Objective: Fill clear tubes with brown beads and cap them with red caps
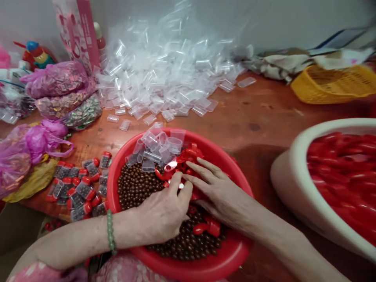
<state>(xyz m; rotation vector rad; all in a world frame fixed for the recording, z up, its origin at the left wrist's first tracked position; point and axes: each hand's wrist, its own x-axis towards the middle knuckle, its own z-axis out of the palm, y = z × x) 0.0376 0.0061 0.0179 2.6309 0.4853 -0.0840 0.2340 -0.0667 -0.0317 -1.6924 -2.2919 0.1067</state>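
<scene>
"Red plastic parts (192,153) lie under our fingers in the red basin (112,186), bunched just right of its middle. Shall we read across from the left?"

"Purple bags (55,80) first. Nearer us, small filled cases (84,188) lie loose on the table, red-ended with dark contents; they look assembled, as far as we can judge."

"And inside the basin?"

"Brown beads (138,182) on the left, then clear sleeves (151,156) piled at the far side. More sleeves are heaped on the table behind."

"Our left hand (163,211)?"

"It reaches across the beads, thumb and forefinger drawn close together at the red parts. We can't tell whether one is pinched between them."

"Our right hand (217,192)?"

"Just beside it, fingers loosely extended over the same cluster, with nothing visibly gripped."

"So which step are we on?"

"Picking through the red parts, we'd judge; we see no sleeve in either hand."

"What does the next move call for?"

"Probably a sure pinch on a single part, while the right hand steadies its neighbours so they don't tumble into the beads. One lies on the beads below that hand."

"And if we run short?"

"At far right, well apart from our hands, a white tub (289,164) holds plenty more red pieces."
</scene>
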